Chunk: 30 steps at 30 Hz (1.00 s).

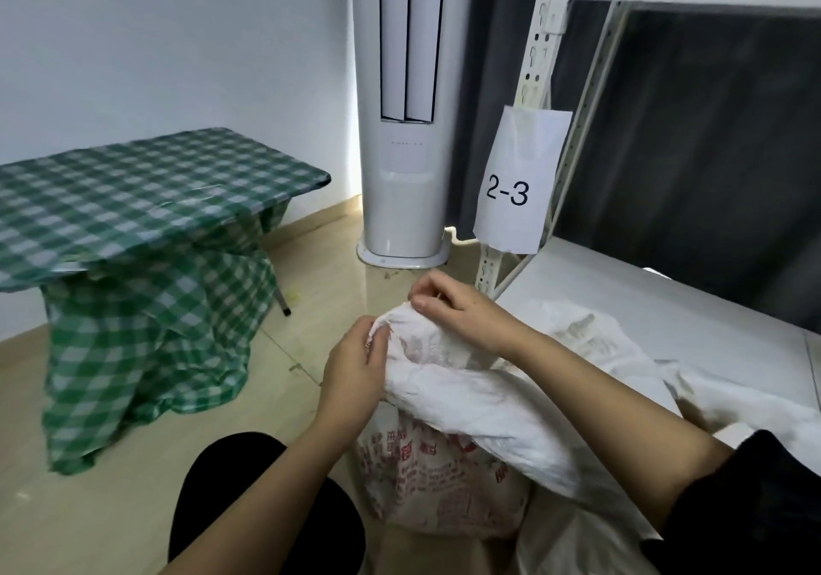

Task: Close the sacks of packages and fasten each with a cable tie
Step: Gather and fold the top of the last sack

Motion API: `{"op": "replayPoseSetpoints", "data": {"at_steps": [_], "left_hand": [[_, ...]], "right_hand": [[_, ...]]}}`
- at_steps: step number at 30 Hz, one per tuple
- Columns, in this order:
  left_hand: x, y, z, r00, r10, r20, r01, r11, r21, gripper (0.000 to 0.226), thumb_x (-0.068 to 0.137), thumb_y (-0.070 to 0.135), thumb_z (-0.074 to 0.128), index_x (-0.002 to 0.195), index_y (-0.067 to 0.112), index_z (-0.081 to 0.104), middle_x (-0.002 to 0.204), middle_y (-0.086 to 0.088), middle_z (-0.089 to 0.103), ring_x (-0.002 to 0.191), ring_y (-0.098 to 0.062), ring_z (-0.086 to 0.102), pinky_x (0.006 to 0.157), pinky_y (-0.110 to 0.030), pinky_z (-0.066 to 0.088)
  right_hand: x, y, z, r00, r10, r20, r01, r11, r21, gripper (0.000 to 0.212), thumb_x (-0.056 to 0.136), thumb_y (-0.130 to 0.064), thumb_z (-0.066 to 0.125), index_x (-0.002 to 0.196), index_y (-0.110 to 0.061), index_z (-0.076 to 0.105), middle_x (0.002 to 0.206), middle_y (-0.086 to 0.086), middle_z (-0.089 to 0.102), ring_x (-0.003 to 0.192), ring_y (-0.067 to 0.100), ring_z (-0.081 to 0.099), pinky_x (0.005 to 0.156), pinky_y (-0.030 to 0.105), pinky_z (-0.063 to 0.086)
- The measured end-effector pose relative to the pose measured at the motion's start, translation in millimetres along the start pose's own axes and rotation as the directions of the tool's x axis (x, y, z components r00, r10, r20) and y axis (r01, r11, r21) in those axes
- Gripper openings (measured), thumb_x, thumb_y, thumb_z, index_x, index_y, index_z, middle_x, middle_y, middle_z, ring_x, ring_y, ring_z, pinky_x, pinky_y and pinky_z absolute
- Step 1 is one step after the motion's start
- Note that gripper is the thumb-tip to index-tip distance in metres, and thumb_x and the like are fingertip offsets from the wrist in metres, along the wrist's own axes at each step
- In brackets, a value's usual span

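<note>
Both hands on gathered neck of white sack [466,396], which sits on the floor [133,508] at the front edge of the low shelf [644,303]. Left hand [355,370] grip holds the bunched mouth; right hand [453,308] pinches it from above.

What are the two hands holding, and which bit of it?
Both the left hand and right hand grip the white sack at its bunched-up neck, near the tip.
</note>
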<state>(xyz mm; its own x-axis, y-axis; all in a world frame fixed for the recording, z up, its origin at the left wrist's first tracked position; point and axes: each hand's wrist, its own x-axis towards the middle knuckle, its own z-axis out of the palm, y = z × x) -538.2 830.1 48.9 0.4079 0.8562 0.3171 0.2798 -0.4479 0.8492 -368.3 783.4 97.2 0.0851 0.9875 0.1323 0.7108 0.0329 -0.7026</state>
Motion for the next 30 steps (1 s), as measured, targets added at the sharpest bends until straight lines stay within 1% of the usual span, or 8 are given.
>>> {"op": "replayPoseSetpoints", "data": {"at_steps": [3, 6, 10, 14, 19, 22, 26, 30], "left_hand": [[8, -6, -5, 0.946, -0.274, 0.175, 0.324, 0.845, -0.426, 0.023, 0.100, 0.015, 0.044, 0.094, 0.013, 0.065, 0.081, 0.000, 0.068, 0.071, -0.008, 0.063, 0.060, -0.019, 0.048], [15, -19, -11, 0.847, -0.322, 0.423, 0.507, 0.729, -0.460, 0.025, 0.099, 0.015, 0.043, 0.113, 0.006, 0.063, 0.105, -0.011, 0.070, 0.098, -0.026, 0.063, 0.083, -0.034, 0.048], [24, -11, -14, 0.977, -0.141, 0.159, 0.116, 0.981, 0.159, 0.042, 0.092, 0.012, 0.046, 0.132, 0.021, 0.041, 0.120, 0.002, 0.055, 0.107, -0.017, 0.054, 0.090, -0.036, 0.045], [28, -2, 1, 0.961, 0.159, 0.226, -0.256, 0.819, 0.514, 0.064, 0.086, 0.040, 0.052, 0.143, 0.020, 0.031, 0.129, -0.001, 0.050, 0.116, -0.021, 0.051, 0.095, -0.036, 0.040], [36, -31, 4, 0.938, 0.290, 0.191, -0.344, 0.851, 0.398, 0.038, 0.094, 0.044, 0.039, 0.121, 0.020, 0.054, 0.104, 0.001, 0.065, 0.086, -0.021, 0.063, 0.065, -0.029, 0.044], [40, -41, 7, 0.968, 0.159, 0.193, -0.187, 0.973, 0.136, 0.022, 0.095, 0.036, 0.043, 0.107, 0.024, 0.057, 0.091, 0.007, 0.066, 0.082, -0.017, 0.061, 0.070, -0.032, 0.046], [43, -37, 9, 0.958, -0.091, 0.273, 0.169, 0.946, -0.277, 0.016, 0.098, 0.019, 0.048, 0.091, 0.023, 0.062, 0.084, 0.011, 0.065, 0.085, -0.010, 0.058, 0.072, -0.015, 0.045], [40, -37, 5, 0.981, 0.133, 0.140, -0.167, 0.949, 0.269, 0.037, 0.087, 0.036, 0.044, 0.122, 0.025, 0.050, 0.103, 0.007, 0.060, 0.093, -0.014, 0.056, 0.082, -0.032, 0.043]], "right_hand": [[-6, 20, -4, 0.999, -0.042, 0.027, 0.049, 0.917, -0.396, 0.036, 0.096, -0.052, 0.045, 0.126, -0.032, 0.047, 0.127, -0.014, 0.054, 0.109, 0.004, 0.049, 0.089, 0.030, 0.037], [-6, 32, -3, 0.999, 0.029, -0.023, -0.034, 0.950, -0.311, 0.025, 0.092, -0.060, 0.045, 0.104, -0.038, 0.050, 0.094, -0.008, 0.064, 0.084, 0.011, 0.056, 0.070, 0.029, 0.037], [11, 27, 9, 1.000, 0.025, -0.004, -0.025, 0.973, -0.231, 0.031, 0.092, -0.052, 0.054, 0.086, -0.021, 0.050, 0.065, -0.006, 0.047, 0.062, 0.005, 0.045, 0.055, 0.024, 0.028], [25, 14, 13, 0.998, 0.056, 0.019, -0.056, 0.998, 0.000, 0.027, 0.089, -0.042, 0.062, 0.100, -0.021, 0.049, 0.074, -0.008, 0.057, 0.062, 0.004, 0.047, 0.061, 0.025, 0.035], [13, 24, 18, 0.999, -0.022, -0.025, 0.022, 1.000, -0.014, 0.030, 0.095, -0.044, 0.053, 0.121, -0.033, 0.044, 0.102, -0.006, 0.060, 0.088, 0.010, 0.055, 0.082, 0.032, 0.041], [2, 48, 18, 0.985, -0.168, -0.048, 0.130, 0.887, -0.444, 0.050, 0.093, -0.058, 0.041, 0.137, -0.032, 0.043, 0.126, -0.010, 0.056, 0.110, 0.006, 0.048, 0.087, 0.025, 0.030], [4, 55, 19, 0.975, -0.119, -0.189, 0.066, 0.962, -0.266, 0.033, 0.090, -0.059, 0.047, 0.112, -0.036, 0.052, 0.100, -0.017, 0.062, 0.092, 0.012, 0.059, 0.074, 0.029, 0.038], [23, 47, 22, 0.993, 0.012, -0.113, 0.005, 0.988, 0.153, 0.014, 0.091, -0.044, 0.057, 0.094, -0.030, 0.054, 0.090, -0.009, 0.061, 0.086, 0.015, 0.057, 0.082, 0.036, 0.043]]}}
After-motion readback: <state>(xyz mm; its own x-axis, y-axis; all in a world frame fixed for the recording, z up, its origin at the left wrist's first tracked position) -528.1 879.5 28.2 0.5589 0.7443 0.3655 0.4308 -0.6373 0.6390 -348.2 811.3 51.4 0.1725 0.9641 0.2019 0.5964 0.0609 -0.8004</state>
